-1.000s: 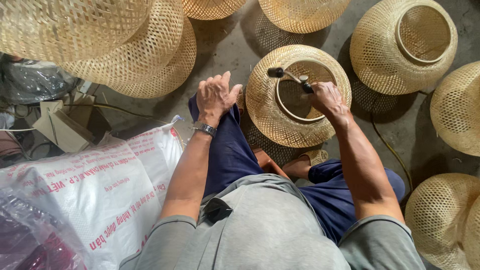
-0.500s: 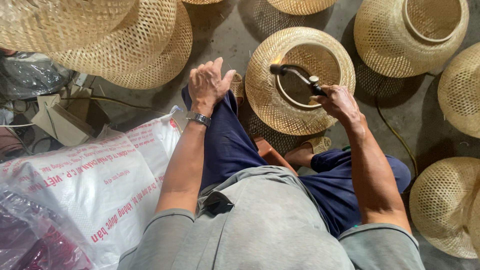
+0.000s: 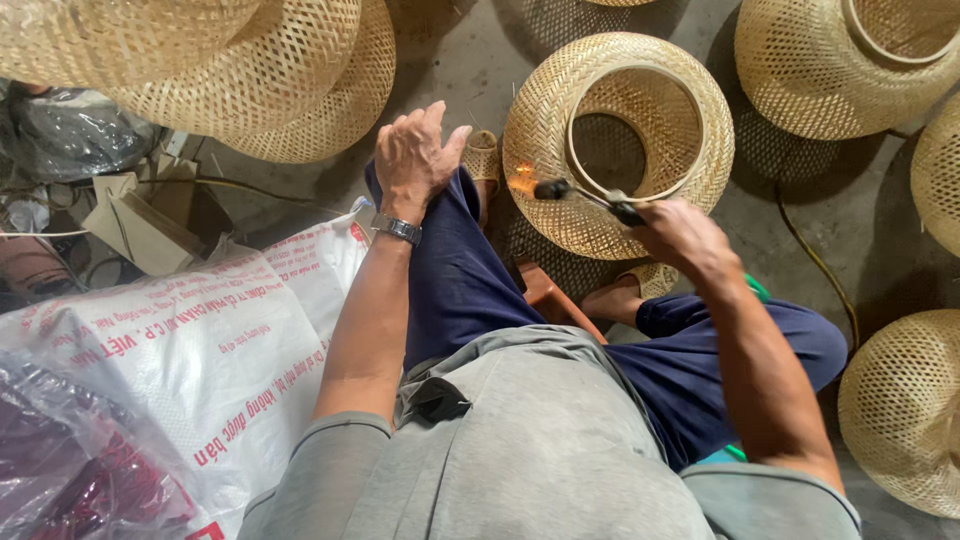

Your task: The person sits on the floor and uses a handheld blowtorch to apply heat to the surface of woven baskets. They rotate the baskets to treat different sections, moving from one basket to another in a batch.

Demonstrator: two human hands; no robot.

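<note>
A big stack of woven bamboo shades (image 3: 200,70) fills the far left, its top cut off by the frame edge. More woven shades lie around the floor: one at the far right (image 3: 830,70) is cut off at the top, another at the near right (image 3: 905,410) runs out of the frame, and a sliver of a third (image 3: 940,170) shows at the right edge.

At the near left a large white printed sack (image 3: 200,350) lies on the floor, partly under a clear plastic bag (image 3: 70,470) whose dark red contents are hard to make out. Beyond it sits a jumble of cardboard and cables (image 3: 120,215), too cluttered to sort.

In the middle, just past the person's knees, stands the round woven lampshade (image 3: 620,140), open end up; through its inner ring only the weave and floor show.

The right hand (image 3: 685,240) is closed around a dark torch (image 3: 590,195) whose tip sits at the shade's near left rim, where a small orange flame (image 3: 520,182) glows on the weave. The handle is hidden inside the fist.

The left hand (image 3: 415,155) rests flat on the left knee, fingers loosely spread, holding nothing; a metal wristwatch (image 3: 397,229) sits on that wrist.
</note>
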